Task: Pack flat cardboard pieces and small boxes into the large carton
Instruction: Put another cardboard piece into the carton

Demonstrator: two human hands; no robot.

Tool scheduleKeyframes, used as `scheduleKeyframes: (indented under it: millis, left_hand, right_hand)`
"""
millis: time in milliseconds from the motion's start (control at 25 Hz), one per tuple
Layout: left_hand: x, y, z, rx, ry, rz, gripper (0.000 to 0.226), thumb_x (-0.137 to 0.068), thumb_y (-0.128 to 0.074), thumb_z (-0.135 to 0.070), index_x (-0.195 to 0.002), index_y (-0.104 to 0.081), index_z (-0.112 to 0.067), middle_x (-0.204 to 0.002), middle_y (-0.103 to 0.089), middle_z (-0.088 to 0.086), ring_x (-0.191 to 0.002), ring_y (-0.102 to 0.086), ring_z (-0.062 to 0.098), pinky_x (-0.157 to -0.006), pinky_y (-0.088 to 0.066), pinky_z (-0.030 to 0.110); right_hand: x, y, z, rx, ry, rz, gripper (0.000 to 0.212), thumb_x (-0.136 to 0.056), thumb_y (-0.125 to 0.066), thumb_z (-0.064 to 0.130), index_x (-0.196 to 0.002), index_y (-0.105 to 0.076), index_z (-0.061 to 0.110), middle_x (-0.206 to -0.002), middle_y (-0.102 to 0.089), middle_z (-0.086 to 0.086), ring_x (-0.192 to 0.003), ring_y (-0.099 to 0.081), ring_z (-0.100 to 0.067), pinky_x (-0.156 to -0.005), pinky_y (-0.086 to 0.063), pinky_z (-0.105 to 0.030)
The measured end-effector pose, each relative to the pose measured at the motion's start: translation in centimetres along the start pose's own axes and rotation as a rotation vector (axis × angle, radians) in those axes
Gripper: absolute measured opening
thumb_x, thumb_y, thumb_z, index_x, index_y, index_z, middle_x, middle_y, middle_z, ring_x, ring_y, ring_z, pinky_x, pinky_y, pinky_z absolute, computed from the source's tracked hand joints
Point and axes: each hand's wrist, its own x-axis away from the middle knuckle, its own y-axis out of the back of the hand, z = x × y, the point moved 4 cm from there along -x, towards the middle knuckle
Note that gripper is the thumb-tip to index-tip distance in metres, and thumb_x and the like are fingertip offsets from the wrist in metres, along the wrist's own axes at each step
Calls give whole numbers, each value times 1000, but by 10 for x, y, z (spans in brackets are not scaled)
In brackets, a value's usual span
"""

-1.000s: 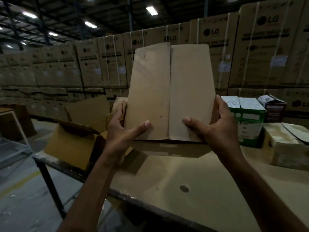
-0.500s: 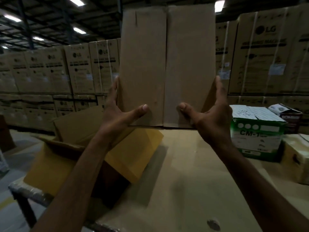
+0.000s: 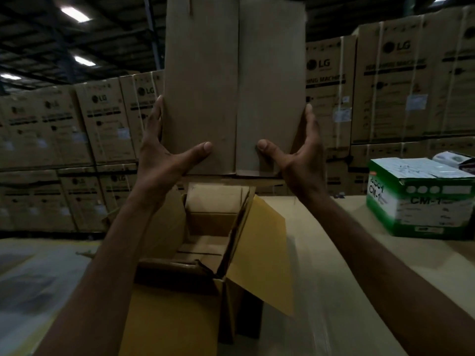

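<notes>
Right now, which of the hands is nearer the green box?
Right. The right hand holds the flat cardboard piece at its edge toward the green box; the left hand holds the opposite edge, farther away.

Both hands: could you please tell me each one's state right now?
Left hand: holds the flat cardboard piece.
Right hand: holds the same piece.

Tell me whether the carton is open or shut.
Open: the carton has flaps spread apart, inside visible, below the cardboard gripped by left hand and right hand.
</notes>
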Motion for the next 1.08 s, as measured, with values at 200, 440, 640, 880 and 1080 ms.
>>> scheduleKeyframes:
  millis: [200,440,640,880,1080]
  left_hand:
    - [-30,46,67,-32,57,-30,113,-71,-88,-45,-159,-18,-35,-159,-29,-6,-140,-37,13,-105,-51,44]
    - [-60,88,153,-40,205,-27,109,-69,-86,-54,-157,-25,-37,-158,-34,-11,-140,-40,15,-104,-49,41]
    - [-70,90,222,-44,321,121,84,-74,-83,-51,-149,-46,-36,-155,-41,-7,-129,-44,10,-92,-50,28]
    - [-79,88,310,-59,410,408,69,-71,-81,-63,-134,-63,-40,-151,-47,-2,-127,-44,11,-94,-42,31]
    - [-66,82,368,-103,450,592,71,-73,-76,-68,-135,-62,-37,-151,-46,3,-130,-47,21,-90,-42,32]
  right_hand:
    - [-7,-87,-12,-23,-32,79,102,-82,-85,34,-161,-22,19,-165,-25,-5,-141,-26,-7,-116,-33,-38]
    - [-15,-176,-38,47,-117,213,94,-76,-80,57,-156,-36,30,-160,-34,0,-142,-39,-23,-106,-48,-55]
    - [-7,-220,-77,192,-307,241,83,-78,-77,58,-151,-48,30,-158,-42,1,-140,-42,-23,-111,-41,-50]
    - [27,-264,-110,375,-533,224,80,-76,-76,59,-147,-54,28,-155,-46,-1,-137,-46,-26,-109,-41,-45]
    - [54,-295,-129,441,-682,304,67,-90,-71,45,-149,-51,20,-158,-41,-3,-141,-40,-23,-98,-31,-29]
